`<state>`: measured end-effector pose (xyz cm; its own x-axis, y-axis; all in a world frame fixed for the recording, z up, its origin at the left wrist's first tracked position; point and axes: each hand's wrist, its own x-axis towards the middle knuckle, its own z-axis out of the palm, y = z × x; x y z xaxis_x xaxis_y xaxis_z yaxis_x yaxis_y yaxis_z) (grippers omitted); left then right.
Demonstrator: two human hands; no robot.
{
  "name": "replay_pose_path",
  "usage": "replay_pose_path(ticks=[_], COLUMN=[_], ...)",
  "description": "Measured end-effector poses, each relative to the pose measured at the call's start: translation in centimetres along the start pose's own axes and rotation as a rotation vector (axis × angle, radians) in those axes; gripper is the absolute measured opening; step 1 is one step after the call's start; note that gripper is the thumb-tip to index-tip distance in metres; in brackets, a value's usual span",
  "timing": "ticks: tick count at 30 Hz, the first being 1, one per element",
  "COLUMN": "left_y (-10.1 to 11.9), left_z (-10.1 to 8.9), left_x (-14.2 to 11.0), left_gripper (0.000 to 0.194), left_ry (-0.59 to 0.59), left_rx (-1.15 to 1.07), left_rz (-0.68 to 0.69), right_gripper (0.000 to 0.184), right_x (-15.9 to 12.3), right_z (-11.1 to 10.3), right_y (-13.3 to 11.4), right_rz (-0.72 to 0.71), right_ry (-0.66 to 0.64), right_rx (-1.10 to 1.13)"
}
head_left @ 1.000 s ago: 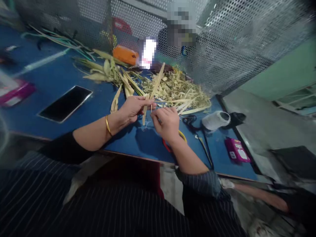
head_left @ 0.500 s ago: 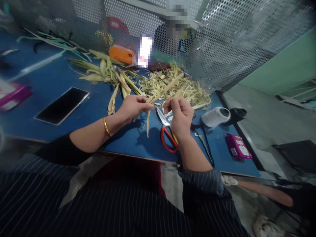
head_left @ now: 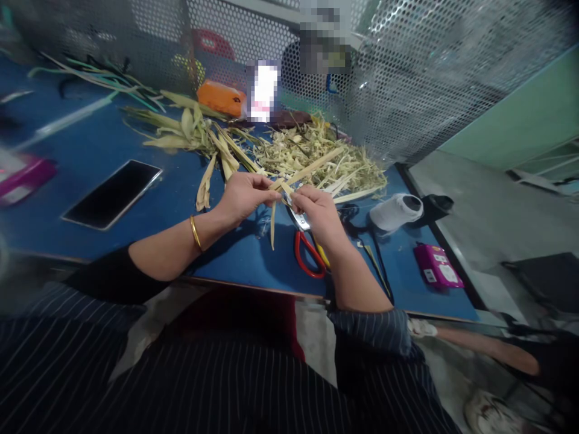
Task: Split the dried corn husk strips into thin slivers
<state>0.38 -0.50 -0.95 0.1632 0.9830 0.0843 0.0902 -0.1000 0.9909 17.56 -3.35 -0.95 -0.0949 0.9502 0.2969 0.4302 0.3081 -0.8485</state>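
My left hand point(head_left: 250, 196) pinches pale, dry husk strips point(head_left: 315, 166) between thumb and fingers. One long strip slants up and to the right from there, and a narrow end hangs below. Close by on the right, my right hand point(head_left: 315, 214) is closed on another strip of husk where the strips cross. Under the right hand lie scissors point(head_left: 307, 256) with red handles, their blades partly covered. Behind both hands spreads a heap of shredded husk point(head_left: 294, 147); larger dry husk leaves point(head_left: 192, 129) lie to its left.
On the blue table point(head_left: 244, 259) a black phone point(head_left: 113, 194) lies left. To the right are a white thread cone point(head_left: 395, 213), a dark cone point(head_left: 436, 210) and a magenta pack point(head_left: 438, 266). A perforated metal screen point(head_left: 407, 78) stands behind. A person's leg point(head_left: 488, 349) shows at right.
My right hand has moved down and left, closer to my left hand, and has its fingertips at the crossing strips. My left hand has barely moved.
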Motion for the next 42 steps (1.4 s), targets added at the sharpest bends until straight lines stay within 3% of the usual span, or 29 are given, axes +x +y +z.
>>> replay_pose_path(ticks=[6,13,16,19,23,27,30,33,37,39,42], left_y=[-0.2,-1.3,-0.9,-0.3,0.2,0.3,0.3,0.3,0.6,0.7,0.6], left_z=[0.0,0.0,0.0,0.1,0.3,0.5,0.5,0.5,0.4,0.4,0.4], left_x=[0.0,0.1,-0.1,-0.4,-0.7,-1.1,-1.3,-1.4,-1.3,-1.2,-1.0], left_gripper=[0.012,0.015,0.017,0.018,0.022,0.029,0.024,0.020,0.021,0.019,0.014], left_ry=[-0.012,-0.125,-0.123,-0.096,-0.119,-0.192,-0.203,-0.201,-0.228,-0.297,-0.552], left_rx=[0.029,0.178,0.282,0.322,0.345,0.494,0.603,0.640,0.649,0.633,0.525], left_rz=[0.065,0.190,0.229,0.218,0.260,0.342,0.394,0.405,0.398,0.385,0.291], right_gripper=[0.034,0.034,0.032,0.026,0.020,0.024,0.028,0.021,0.015,0.016,0.020], right_x=[0.1,-0.2,-0.7,-1.1,-0.7,0.1,0.4,0.3,0.1,0.2,1.0], right_z=[-0.2,0.5,0.8,1.0,0.7,-0.1,-0.5,-0.5,-0.3,-0.2,-0.3], right_y=[-0.1,-0.3,-0.7,-0.9,-0.9,-0.6,-0.2,-0.2,-1.0,-1.4,-1.5], right_rz=[-0.056,-0.061,-0.042,-0.110,-0.155,0.027,0.154,0.142,0.016,-0.010,-0.001], right_ry=[-0.053,0.027,0.108,0.239,0.275,0.113,0.017,0.046,0.171,0.177,0.183], right_rx=[-0.160,-0.398,-0.551,-0.638,-0.559,-0.312,-0.142,-0.083,-0.290,-0.363,-0.301])
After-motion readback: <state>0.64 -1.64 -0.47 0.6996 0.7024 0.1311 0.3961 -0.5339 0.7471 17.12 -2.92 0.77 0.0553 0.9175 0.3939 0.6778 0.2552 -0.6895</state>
